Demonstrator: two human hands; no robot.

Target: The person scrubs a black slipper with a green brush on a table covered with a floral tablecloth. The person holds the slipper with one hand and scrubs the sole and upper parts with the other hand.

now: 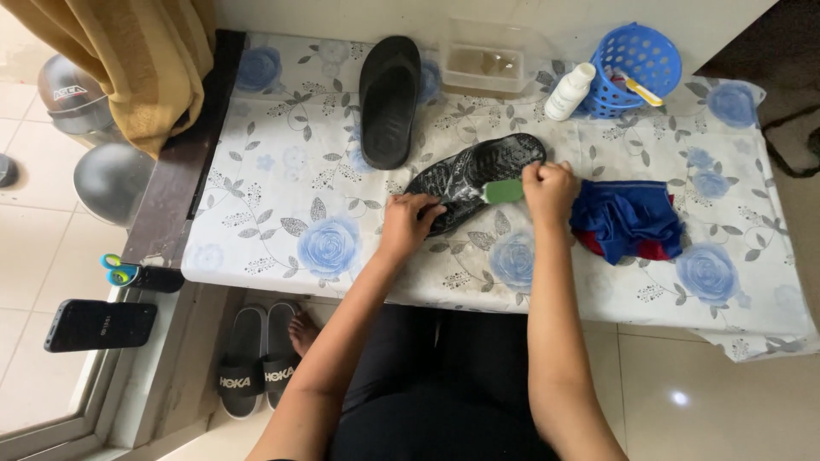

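Left hand (410, 219) presses down on the near end of a black sandal (474, 177), fingers curled flat over its edge, pinning it to the table (282, 196). The sandal lies sole-up, angled from lower left to upper right, near the table's middle, its surface wet and soapy-looking. Right hand (549, 189) is closed in a fist around a green brush (504, 191), brush head touching the sandal's middle; only the green end shows past the fingers.

Second black sandal (389, 98) lies strap-side up, further back, apart from the first, pointing toward the wall. Table has a white cloth with blue roses and grey leaves.

Blue and red cloth (628, 220) is bunched just right of the right hand, close to the wrist. Clear tub (485, 64) with murky water sits at the back edge. White bottle (569, 91) leans against a blue basket (636, 64) at back right; a toothbrush-like item (639, 90) sits in the basket, details too small to tell.

Left of the table: dark phone (100, 324) on the window ledge, small scissors (120, 271) with blue-green handles beside it, yellow curtain (120, 60) at upper left. Under the table: pair of black slides (258, 358) on the tiled floor, one bare foot (303, 331) just beside them.
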